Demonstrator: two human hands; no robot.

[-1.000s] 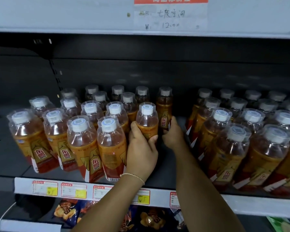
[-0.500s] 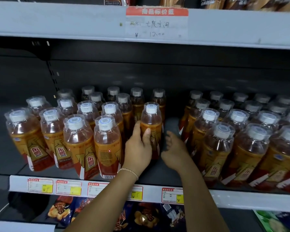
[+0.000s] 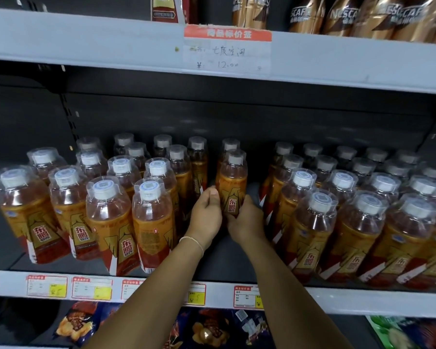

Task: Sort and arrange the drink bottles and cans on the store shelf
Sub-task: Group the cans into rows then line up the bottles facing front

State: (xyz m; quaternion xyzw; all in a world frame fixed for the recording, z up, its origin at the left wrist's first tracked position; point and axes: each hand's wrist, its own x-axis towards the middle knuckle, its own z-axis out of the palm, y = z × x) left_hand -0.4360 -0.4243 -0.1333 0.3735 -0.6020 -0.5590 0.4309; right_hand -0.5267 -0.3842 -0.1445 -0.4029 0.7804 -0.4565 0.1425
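We are cupping one orange energy-drink bottle between both hands in the gap between the two bottle groups on the dark shelf, our left hand curling its fingers and thumb around the bottle's left side and our right hand wrapping its lower right side. The bottle is standing upright with its red label facing us, another bottle just behind it, the left bottle group and the right bottle group flanking it. A thin bracelet is circling our left wrist.
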